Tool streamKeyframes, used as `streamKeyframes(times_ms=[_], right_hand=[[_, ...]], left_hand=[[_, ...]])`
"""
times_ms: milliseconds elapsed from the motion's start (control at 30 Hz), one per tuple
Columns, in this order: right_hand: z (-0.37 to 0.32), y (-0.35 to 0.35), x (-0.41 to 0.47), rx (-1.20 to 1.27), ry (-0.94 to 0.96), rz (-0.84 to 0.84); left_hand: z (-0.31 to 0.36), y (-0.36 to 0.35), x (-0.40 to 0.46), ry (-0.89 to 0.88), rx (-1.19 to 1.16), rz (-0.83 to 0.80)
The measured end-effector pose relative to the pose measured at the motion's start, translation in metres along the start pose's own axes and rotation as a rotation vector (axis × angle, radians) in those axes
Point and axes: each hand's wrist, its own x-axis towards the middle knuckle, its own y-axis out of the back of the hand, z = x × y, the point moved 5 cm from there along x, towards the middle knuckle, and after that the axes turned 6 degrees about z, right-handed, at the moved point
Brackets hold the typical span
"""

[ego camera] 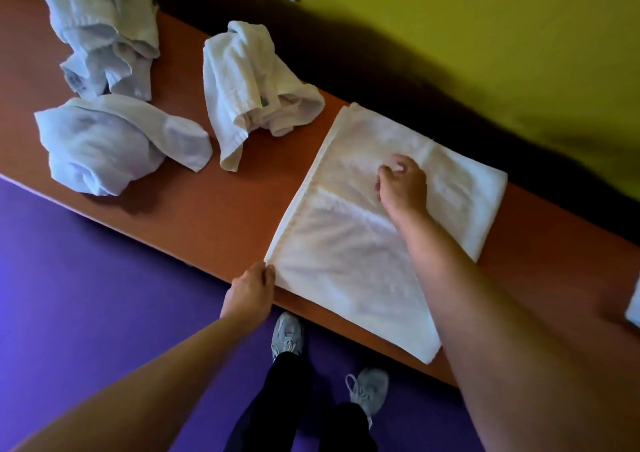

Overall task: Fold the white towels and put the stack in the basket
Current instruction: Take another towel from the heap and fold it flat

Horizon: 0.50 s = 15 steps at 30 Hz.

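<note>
You are standing close against the orange tabletop (207, 216), and your left hand (250, 290) is pinching the near-left corner of the flat white towel (346, 254) right at the tabletop's front edge. Your right hand (403, 185) is resting on the middle of that same towel with its fingers bent down into the cloth, seemingly pressing or gathering it there; whether it is actually gripping a layer is not something you can tell from this view. The towel is lying spread out and partly doubled, its far-right portion looking thicker, and its near corner is hanging just past the front edge. That overhang is probably the main risk: if you are pulling the pinched corner without the right hand holding firm, the whole towel could be sliding off toward the floor, or the layers could be shifting out of line and spoiling the fold. Farther along on the left, three crumpled white towels are waiting unfolded: one nearest the edge (114, 143), one in the middle (249, 88), and one at the far-left end (104, 26). No basket is showing anywhere, so there is no container here whose contents you could check.
</note>
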Motion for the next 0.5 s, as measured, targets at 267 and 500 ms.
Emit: streamKeyframes(times_ms=[267,500], right_hand=[[0.169,0.094,-0.114,-0.362,-0.182,0.234],[0.243,0.109,-0.165,-0.274,-0.446,0.172]], left_hand=[[0.005,0.009,0.008,-0.022,0.154,0.209],[0.0,0.0,0.02,0.022,-0.04,0.178]])
